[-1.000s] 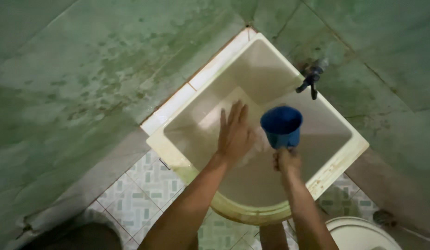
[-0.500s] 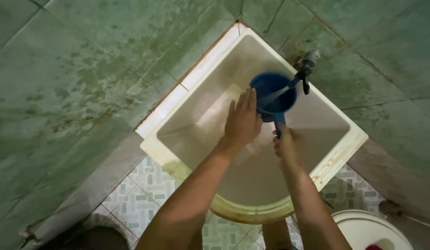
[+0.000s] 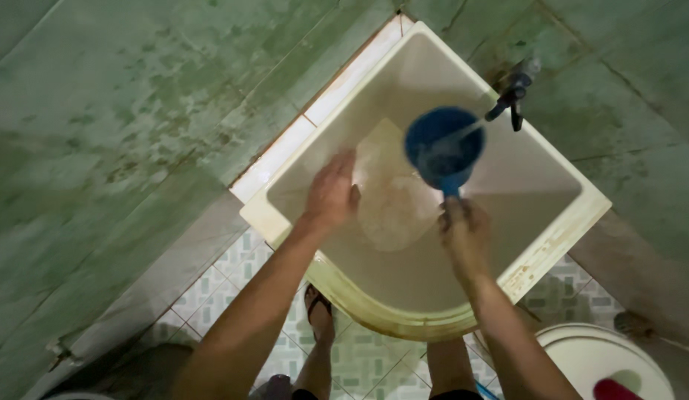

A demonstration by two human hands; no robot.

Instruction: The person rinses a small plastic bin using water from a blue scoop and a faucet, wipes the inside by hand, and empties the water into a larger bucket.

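The right hand [image 3: 465, 235] grips the handle of a blue dipper [image 3: 444, 148], holding it inside the cream corner tub [image 3: 559, 230] under the tap [image 3: 513, 89] at the tub's back edge, where a thin stream runs into it. The left hand [image 3: 331, 194] rests inside near the tub's left edge, fingers loosely curled, gripping nothing visible.
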